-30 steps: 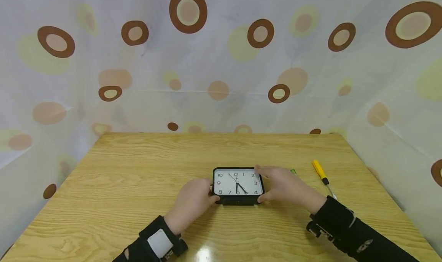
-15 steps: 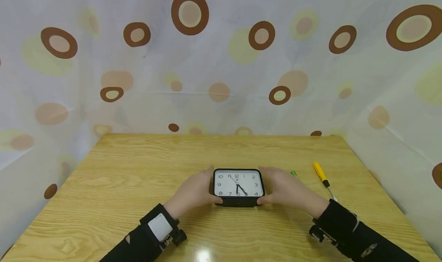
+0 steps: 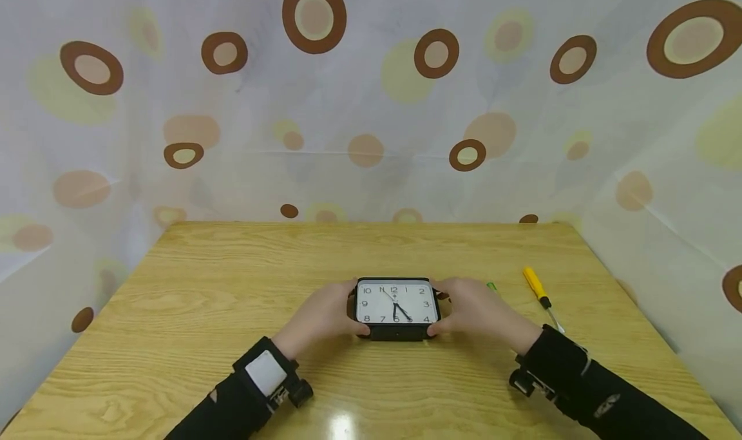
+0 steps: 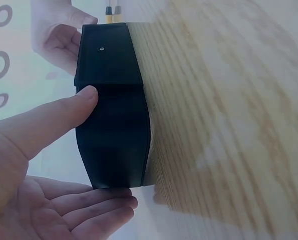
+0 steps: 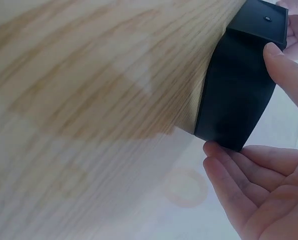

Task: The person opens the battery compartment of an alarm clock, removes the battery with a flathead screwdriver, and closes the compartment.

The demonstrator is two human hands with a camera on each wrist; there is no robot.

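Wooden table (image 3: 232, 285) under spotted curtain (image 3: 371, 105). Near its front middle, black clock (image 3: 397, 308) lies face-up, left hand (image 3: 322, 314) and right hand (image 3: 472, 312) clamped on its two ends, thumbs at near edge. Beyond, right of clock: yellow screwdriver (image 3: 538, 288).

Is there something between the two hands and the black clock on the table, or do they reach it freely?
Nothing visible stands between them. The left hand and the right hand already grip the two ends of the clock. The yellow screwdriver lies apart, to the right on the table.
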